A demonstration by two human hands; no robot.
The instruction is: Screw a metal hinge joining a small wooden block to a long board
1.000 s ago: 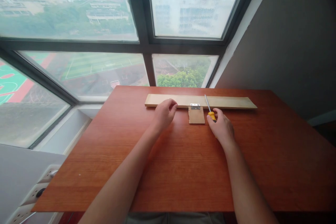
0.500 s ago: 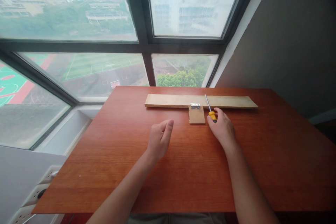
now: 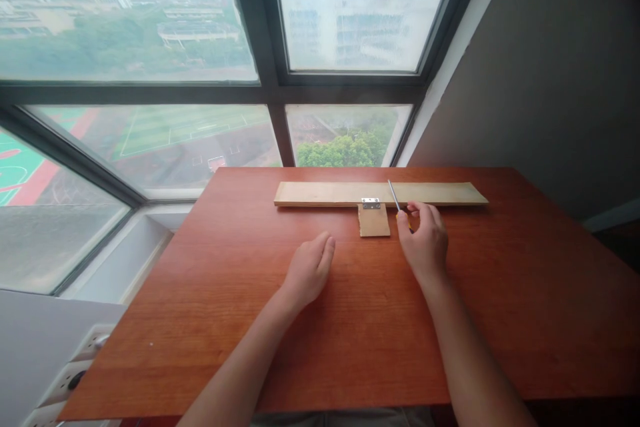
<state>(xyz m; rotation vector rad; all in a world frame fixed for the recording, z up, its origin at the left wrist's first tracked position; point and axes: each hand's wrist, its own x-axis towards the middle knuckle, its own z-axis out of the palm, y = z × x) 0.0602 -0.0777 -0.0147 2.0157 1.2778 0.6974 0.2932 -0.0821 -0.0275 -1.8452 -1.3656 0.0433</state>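
The right hand (image 3: 425,240) curls its fingers around the handle of the screwdriver (image 3: 393,195). Its metal shaft lies slanted across the long board (image 3: 320,194), just right of the hinge (image 3: 371,203) joining that board to the small wood piece (image 3: 374,223). The left hand (image 3: 309,268) rests flat on the table (image 3: 200,320), fingers loosely extended, holding nothing

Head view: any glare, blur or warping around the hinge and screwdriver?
In the head view, soft daylight, no glare on the table; hinge small but sharp; screwdriver handle mostly hidden under the right hand; window frame skews from wide-angle distortion.
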